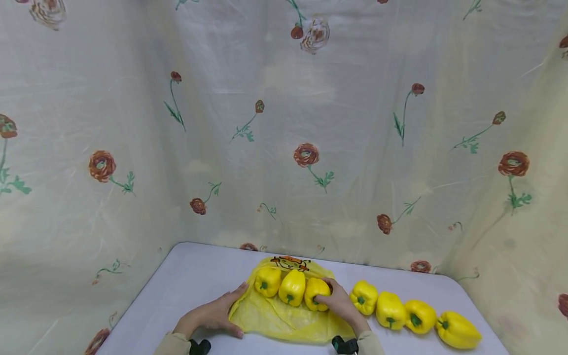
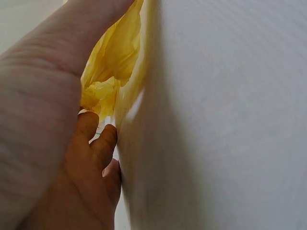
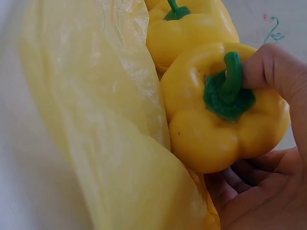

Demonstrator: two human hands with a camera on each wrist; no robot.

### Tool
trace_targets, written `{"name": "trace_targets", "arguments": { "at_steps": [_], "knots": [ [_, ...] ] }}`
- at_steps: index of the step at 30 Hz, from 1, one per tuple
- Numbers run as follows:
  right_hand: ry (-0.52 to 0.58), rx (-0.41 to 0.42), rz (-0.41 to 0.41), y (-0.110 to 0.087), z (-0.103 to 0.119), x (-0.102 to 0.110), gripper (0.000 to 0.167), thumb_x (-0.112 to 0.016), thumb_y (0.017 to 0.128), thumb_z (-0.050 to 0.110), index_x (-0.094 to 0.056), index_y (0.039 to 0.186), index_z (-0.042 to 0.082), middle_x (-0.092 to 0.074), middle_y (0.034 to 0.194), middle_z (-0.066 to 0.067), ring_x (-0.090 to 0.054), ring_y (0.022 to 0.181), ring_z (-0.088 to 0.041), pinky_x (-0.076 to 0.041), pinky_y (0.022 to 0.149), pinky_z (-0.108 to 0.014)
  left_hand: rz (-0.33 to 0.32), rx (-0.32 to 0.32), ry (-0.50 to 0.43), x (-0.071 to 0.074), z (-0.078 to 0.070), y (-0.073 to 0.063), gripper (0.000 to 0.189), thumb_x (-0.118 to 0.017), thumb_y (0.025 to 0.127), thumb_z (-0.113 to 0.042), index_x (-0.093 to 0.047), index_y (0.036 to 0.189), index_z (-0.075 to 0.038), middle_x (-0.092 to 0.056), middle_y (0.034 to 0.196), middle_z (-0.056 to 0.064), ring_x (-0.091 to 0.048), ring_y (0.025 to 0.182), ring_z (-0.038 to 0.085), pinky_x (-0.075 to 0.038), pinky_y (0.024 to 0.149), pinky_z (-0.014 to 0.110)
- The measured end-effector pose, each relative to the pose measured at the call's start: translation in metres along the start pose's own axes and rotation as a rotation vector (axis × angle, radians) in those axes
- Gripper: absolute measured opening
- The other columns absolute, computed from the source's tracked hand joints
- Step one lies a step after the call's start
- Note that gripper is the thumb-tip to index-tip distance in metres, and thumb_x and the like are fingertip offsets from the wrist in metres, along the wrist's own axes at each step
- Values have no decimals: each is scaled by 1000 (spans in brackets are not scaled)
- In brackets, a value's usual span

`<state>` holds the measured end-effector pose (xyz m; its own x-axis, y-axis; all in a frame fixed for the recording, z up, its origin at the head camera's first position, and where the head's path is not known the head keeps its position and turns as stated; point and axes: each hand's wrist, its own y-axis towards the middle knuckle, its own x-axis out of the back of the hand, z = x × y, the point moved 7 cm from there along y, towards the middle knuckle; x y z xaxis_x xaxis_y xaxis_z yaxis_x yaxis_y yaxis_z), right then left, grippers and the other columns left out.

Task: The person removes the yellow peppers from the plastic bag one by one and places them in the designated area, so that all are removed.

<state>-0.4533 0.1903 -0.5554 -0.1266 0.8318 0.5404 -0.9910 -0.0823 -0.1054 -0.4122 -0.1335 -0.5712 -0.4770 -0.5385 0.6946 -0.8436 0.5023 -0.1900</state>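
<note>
My right hand grips a yellow bell pepper, its thumb beside the green stem and its fingers round the far side. In the right wrist view the pepper is seen stem-on. Two more bell peppers, one in the middle and one at the left, stand in a row with it on a yellow plastic bag. At the bag's left edge, my left hand rests with fingers extended and thumb apart. The left wrist view shows the crumpled bag by the fingers.
To the right, several yellow bell peppers form a slanting row on the white table. The bag's far end bears a printed orange and black picture. A flower-patterned curtain hangs behind the table and at both sides.
</note>
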Motion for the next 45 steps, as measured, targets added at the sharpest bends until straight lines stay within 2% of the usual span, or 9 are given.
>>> {"name": "trace_targets", "arguments": {
  "at_steps": [24,45],
  "knots": [
    [5,35,-16,-17,12,9,72,-74,78,26,-44,138,1,-52,135,-19,-55,110,-25,-50,95,-45,1,-2,-2,-1,5,3,122,-83,67,-52,-8,156,-15,-12,163,10,-19,145,46,-19,116,64],
    [19,56,-39,-46,25,27,72,-76,78,25,-44,139,2,-53,134,-17,-56,112,-24,-52,96,-45,8,3,0,-2,5,3,122,-83,67,-53,-8,156,-15,-12,163,10,-19,145,45,-20,116,64]
  ]
}}
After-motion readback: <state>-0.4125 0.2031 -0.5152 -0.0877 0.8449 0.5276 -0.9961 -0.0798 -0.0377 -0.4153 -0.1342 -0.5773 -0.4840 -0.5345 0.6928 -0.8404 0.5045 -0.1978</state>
